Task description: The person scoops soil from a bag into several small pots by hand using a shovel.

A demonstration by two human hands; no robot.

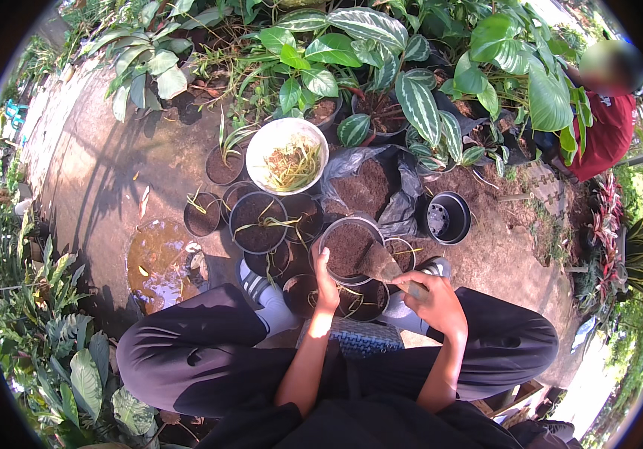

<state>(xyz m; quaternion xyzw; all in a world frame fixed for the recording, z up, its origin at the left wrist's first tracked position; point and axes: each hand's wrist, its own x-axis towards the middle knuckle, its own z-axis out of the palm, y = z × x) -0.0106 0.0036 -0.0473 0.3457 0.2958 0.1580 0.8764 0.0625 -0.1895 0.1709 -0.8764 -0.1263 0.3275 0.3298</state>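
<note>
My left hand [326,280] grips the near left side of a round plastic pot [349,247] filled with dark soil, its thumb over the rim. My right hand [436,300] is closed around the handle of a soil-caked trowel [380,264]. The trowel's blade lies over the right part of the pot and touches the soil. Beyond the pot, an open grey plastic bag [369,185] holds more brown soil. Several soil-filled pots with thin, drooping seedlings, among them a larger black pot [258,221], stand close together to the left and below.
A white bucket [254,151] holds uprooted grassy plants. At right lies a black pot [449,218] with a perforated base. A basin of murky water [158,264] sits at left. Leafy potted plants [377,73] line the far side; a person in a red shirt [604,132] is at upper right.
</note>
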